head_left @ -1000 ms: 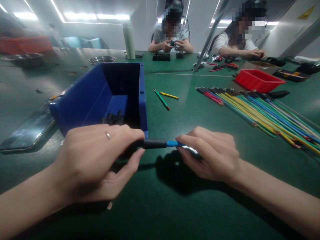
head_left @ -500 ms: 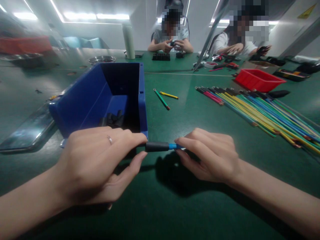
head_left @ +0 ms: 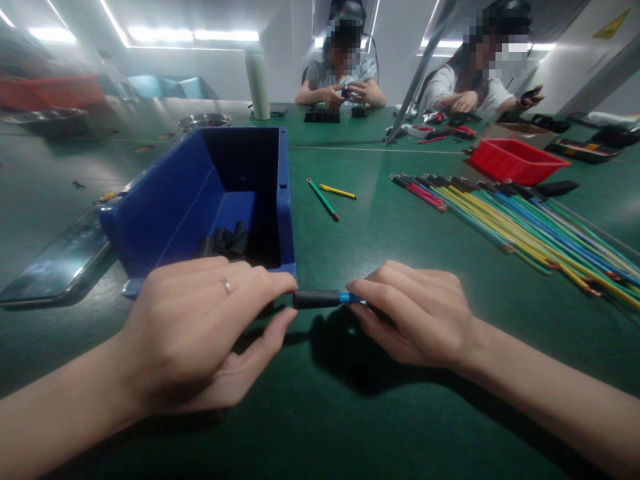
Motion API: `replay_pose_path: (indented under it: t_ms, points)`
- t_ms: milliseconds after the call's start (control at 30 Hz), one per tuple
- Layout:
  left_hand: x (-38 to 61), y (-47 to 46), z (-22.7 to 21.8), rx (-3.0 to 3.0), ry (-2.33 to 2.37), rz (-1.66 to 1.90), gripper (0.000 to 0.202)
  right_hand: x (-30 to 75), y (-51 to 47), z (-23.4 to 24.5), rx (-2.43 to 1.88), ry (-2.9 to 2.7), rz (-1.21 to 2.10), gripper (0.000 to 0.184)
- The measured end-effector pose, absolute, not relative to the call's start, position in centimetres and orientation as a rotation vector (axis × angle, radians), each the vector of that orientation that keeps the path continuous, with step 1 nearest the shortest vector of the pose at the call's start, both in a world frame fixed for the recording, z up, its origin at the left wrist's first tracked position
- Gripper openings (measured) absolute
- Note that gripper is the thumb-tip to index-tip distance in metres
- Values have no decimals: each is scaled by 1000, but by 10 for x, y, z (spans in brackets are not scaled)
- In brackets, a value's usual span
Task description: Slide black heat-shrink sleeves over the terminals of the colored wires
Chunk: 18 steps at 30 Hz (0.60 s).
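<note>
A short blue cable point(head_left: 345, 299) with a black sleeve point(head_left: 316, 299) over its left part is held level between my two hands, above the green table. My left hand point(head_left: 200, 333), wearing a ring, has thumb and forefinger about the left end of the sleeve. My right hand point(head_left: 415, 313) pinches the blue cable just right of the sleeve, and its fingers hide the rest of it. Right behind my left hand stands a blue bin point(head_left: 287, 200), open towards me, with several black sleeves point(head_left: 233, 240) inside.
A green cable point(head_left: 323, 200) and a yellow cable point(head_left: 338, 192) lie beyond my hands. Many coloured cables point(head_left: 500, 213) spread at right, near a red tray point(head_left: 520, 163). A phone point(head_left: 55, 267) lies left of the bin. Two people point(head_left: 343, 77) work across the table.
Both hands stay almost in place, with the sleeve and cable shifted very slightly right and down in view. Across the table, the right-hand person's hands have moved a little.
</note>
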<state>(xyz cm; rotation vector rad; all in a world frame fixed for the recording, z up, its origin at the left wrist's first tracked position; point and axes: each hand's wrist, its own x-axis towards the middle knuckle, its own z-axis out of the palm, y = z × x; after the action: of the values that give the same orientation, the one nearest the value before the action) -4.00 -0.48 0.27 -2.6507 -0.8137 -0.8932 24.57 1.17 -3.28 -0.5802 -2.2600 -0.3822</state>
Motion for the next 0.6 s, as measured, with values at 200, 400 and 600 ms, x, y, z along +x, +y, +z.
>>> replay_pose_path:
  t_ms: [200,400,600]
  points:
    - [-37,-7,3,-2667,-835,-888,12,246,12,-35,-588,-2292,-343,12]
    - [-38,-6,2,-2663,-838,-879,13,245,11,-35,-601,-2295,-345,21]
    - [-38,-7,3,-2681,-854,-878,12,245,10,-36,-585,-2307,-397,18]
